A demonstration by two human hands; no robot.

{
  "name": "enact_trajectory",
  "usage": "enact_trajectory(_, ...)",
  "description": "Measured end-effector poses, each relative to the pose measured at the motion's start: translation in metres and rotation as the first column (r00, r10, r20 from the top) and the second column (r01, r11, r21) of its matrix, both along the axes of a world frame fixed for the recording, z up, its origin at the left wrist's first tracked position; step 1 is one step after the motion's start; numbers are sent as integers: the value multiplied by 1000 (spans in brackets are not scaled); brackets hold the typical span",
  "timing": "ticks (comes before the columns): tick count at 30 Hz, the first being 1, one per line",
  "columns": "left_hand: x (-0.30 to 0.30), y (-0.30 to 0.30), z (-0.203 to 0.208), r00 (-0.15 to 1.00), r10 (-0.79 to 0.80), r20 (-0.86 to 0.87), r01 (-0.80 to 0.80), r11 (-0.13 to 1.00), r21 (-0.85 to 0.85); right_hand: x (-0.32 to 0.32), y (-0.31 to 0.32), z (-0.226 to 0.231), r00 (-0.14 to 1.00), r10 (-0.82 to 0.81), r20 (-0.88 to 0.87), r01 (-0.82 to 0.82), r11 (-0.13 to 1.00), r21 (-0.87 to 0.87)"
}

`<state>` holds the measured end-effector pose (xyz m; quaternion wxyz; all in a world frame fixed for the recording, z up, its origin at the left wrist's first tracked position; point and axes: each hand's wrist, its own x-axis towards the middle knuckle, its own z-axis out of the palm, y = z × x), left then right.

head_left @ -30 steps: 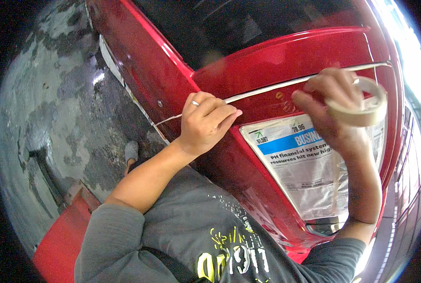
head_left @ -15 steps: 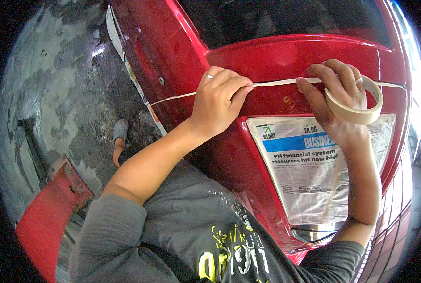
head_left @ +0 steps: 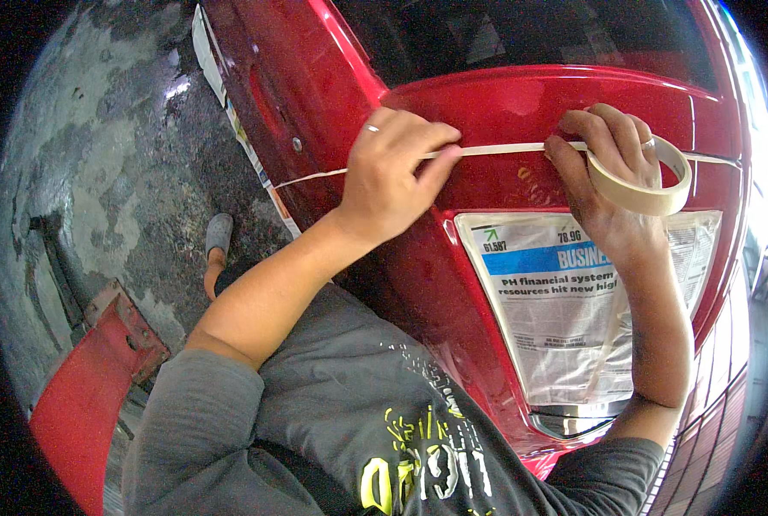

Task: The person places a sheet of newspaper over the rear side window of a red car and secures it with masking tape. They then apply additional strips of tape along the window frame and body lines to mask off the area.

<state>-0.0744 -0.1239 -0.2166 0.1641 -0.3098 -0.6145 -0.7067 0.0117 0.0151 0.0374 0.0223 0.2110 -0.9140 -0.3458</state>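
A thin strip of cream masking tape (head_left: 504, 149) runs across the red car panel (head_left: 487, 107). My left hand (head_left: 392, 168) is at the strip, its thumb and forefinger loosely round the tape with a small gap showing between them. To the right, my right hand (head_left: 603, 163) grips the tape roll (head_left: 650, 199), its ring round the fingers, with the strip held at the thumb and fingertips. Between the two hands the strip looks taut. Past my left hand, more tape continues to the panel's left edge.
Newspaper (head_left: 564, 335) covers a lamp-shaped area below the strip, its edges taped. Dark window glass (head_left: 530, 39) lies above. A loose red panel piece (head_left: 91, 387) rests on the stained floor (head_left: 117, 172) at left. My sandalled foot (head_left: 219, 236) stands beside the car.
My left hand has shifted slightly left and up, and its forefinger has lifted away from the thumb. My right hand and the roll have barely moved.
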Motion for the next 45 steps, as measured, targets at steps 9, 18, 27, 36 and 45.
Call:
enact_trajectory(9,13,16,3,991,17,-135,-13,999,32,4,-4,-2,999,-43,-1,43,998,46)
enact_trajectory(18,15,21,7,999,-30,-43,33,996,80,1,-6,-4,998,-55,-20,56,997,60)
enact_trajectory(27,13,19,11,1000,-13,-15,14,999,51,1,-7,-9,998,-3,-70,6,999,52)
enact_trajectory(36,8,15,18,985,-100,143,96,995,36,-2,-10,-10,994,18,-105,-13,999,45)
enact_trajectory(45,3,5,33,820,-257,512,312,950,-22,-8,-17,-22,968,-88,-234,72,995,-74)
